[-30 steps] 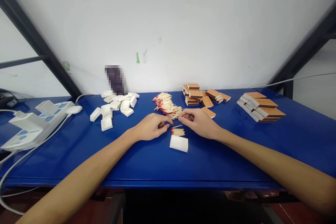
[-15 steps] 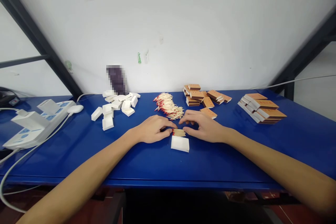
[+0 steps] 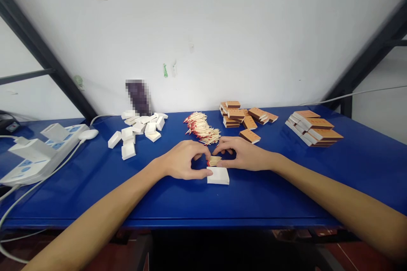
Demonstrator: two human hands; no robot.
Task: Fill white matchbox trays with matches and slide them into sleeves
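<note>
My left hand (image 3: 183, 160) and my right hand (image 3: 242, 153) meet at the middle of the blue table (image 3: 270, 194). Between their fingertips lies a small bundle of matches (image 3: 214, 160) with red heads, pinched from both sides. My left thumb touches the left end of a white inner matchbox tray (image 3: 218, 175) that lies just in front of the bundle. A loose pile of matches (image 3: 200, 126) sits right behind my hands.
A heap of white trays (image 3: 140, 128) lies at the back left. Orange matchbox sleeves (image 3: 244, 117) are piled at the back right, with a neater stack (image 3: 314, 129) further right. A white power strip (image 3: 34, 150) with cables is at the far left.
Both hands drew back from the loose pile toward me and closed round the small bundle. My left thumb came down onto the white tray.
</note>
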